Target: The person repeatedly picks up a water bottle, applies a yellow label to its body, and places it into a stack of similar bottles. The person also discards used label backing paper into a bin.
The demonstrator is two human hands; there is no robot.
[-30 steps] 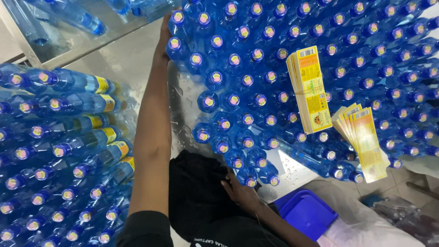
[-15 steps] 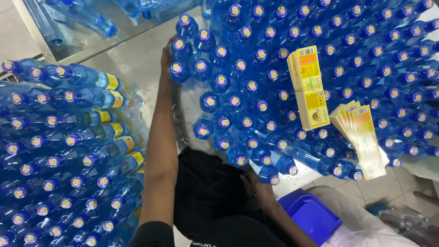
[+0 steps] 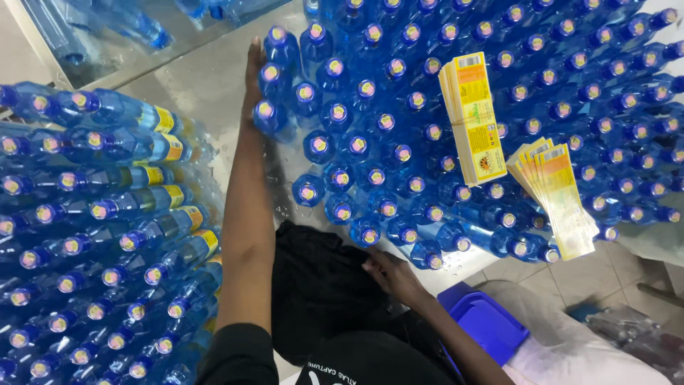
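Dozens of blue bottles (image 3: 370, 135) stand upright, packed cap to cap, on the wet steel tabletop (image 3: 206, 78). Left hand (image 3: 253, 75) reaches far out, flat and open against the cluster's far-left edge, touching the outer bottles. Right hand (image 3: 392, 274) sits low at the near edge, fingers loosely curled by the front row, gripping nothing. Full bottles, I'd judge: heavy, slick with water, best taken by the body below the cap. Two stacks of yellow labels (image 3: 474, 117) lie on top; labelled bottles (image 3: 107, 214) lie stacked on the left.

One head-worn camera looks steeply down, close above the table (image 3: 206, 78).
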